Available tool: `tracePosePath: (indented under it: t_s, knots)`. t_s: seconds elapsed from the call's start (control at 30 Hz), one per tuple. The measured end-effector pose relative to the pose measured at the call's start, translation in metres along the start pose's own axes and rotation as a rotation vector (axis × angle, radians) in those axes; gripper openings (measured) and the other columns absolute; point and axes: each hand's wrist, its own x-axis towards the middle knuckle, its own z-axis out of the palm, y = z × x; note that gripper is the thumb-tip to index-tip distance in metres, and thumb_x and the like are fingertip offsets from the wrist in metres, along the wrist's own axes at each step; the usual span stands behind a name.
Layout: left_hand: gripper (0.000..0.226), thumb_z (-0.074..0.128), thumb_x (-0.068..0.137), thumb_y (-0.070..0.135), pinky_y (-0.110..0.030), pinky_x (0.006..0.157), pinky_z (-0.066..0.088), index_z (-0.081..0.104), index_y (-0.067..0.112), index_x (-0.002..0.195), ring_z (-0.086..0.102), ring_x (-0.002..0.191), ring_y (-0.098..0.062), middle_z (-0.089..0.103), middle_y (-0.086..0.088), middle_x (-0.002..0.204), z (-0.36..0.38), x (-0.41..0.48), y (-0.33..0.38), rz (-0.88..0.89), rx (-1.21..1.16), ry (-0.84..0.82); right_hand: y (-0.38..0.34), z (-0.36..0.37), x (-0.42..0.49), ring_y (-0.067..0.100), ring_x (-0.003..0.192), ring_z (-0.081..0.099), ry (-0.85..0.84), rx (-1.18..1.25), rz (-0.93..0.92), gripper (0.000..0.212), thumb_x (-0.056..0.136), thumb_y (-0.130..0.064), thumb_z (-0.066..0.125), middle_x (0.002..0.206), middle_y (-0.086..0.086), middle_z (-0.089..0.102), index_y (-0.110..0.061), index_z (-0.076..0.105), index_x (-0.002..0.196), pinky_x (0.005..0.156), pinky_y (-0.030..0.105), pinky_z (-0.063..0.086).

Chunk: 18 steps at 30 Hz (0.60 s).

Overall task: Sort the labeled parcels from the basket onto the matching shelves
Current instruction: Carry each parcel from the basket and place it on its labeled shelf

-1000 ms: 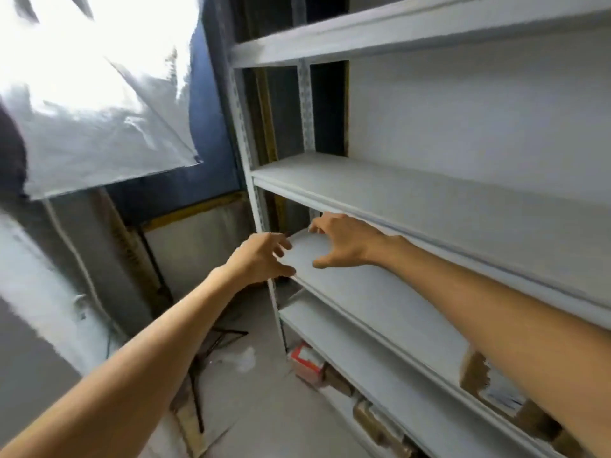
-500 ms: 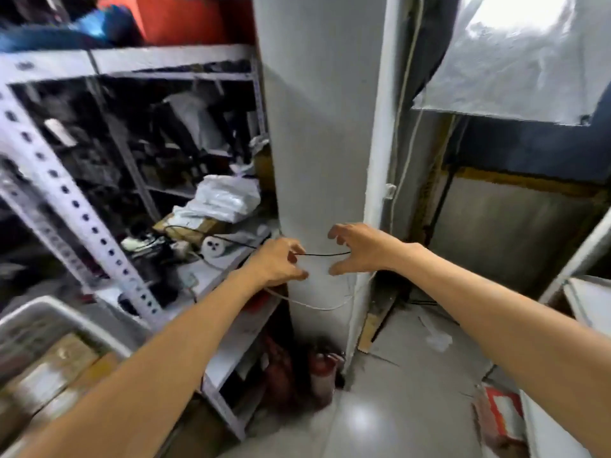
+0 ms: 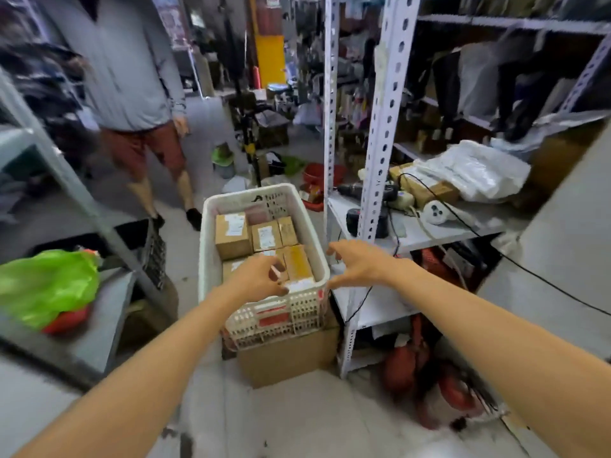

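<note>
At centre, the left hand (image 3: 261, 276) curls its fingers loosely over the near end of the basket (image 3: 207, 246); whether it grips anything cannot be told. The right hand (image 3: 360, 266), fingers spread and holding nothing, hovers just beside the basket's right rim. Brown parcels (image 3: 233, 238) fill the basket, which sits on a carton (image 3: 287, 358). A shelf (image 3: 380, 127) stands at right and a person (image 3: 132, 77) at upper left.

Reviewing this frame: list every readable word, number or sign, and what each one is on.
Nothing is legible.
White labels on the parcels in the basket: print blurred.
Dark mark on the basket's far wall: unreadable.
Poster at top left: blurred.
</note>
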Motion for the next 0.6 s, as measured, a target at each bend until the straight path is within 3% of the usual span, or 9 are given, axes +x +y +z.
tracePosePath:
  t_s: [0.23,0.5,0.6]
  knots:
    - [0.049,0.077,0.078,0.032,-0.023,0.076,0.045,0.057,0.016,0.121,0.058,0.088,-0.012,0.066,-0.002,0.111,-0.004,0.035,-0.076,-0.123,-0.085,0.019,-0.024,0.020,0.100,0.023,0.123,0.047,-0.104,-0.030,-0.066,0.068,0.083,-0.040,0.070,0.137,0.009,0.048,-0.008,0.042,0.136,0.100,0.036,0.042]
    - [0.046,0.072,0.082,0.031,-0.026,0.080,0.048,0.057,0.018,0.124,0.060,0.097,-0.014,0.065,0.000,0.113,-0.020,0.122,-0.125,-0.149,-0.071,-0.029,-0.015,0.027,0.213,0.023,0.116,0.052,-0.130,-0.068,-0.043,0.054,0.084,-0.032,0.070,0.130,0.008,0.055,-0.010,0.050,0.129,0.095,0.036,0.047]
    - [0.046,0.072,0.082,0.030,-0.032,0.087,0.051,0.057,0.017,0.123,0.060,0.101,-0.017,0.065,-0.002,0.114,-0.014,0.153,-0.136,-0.178,-0.087,-0.072,-0.006,0.033,0.243,0.023,0.115,0.053,-0.168,-0.055,-0.061,0.045,0.086,-0.026,0.069,0.128,0.008,0.055,-0.009,0.052,0.125,0.092,0.029,0.045]
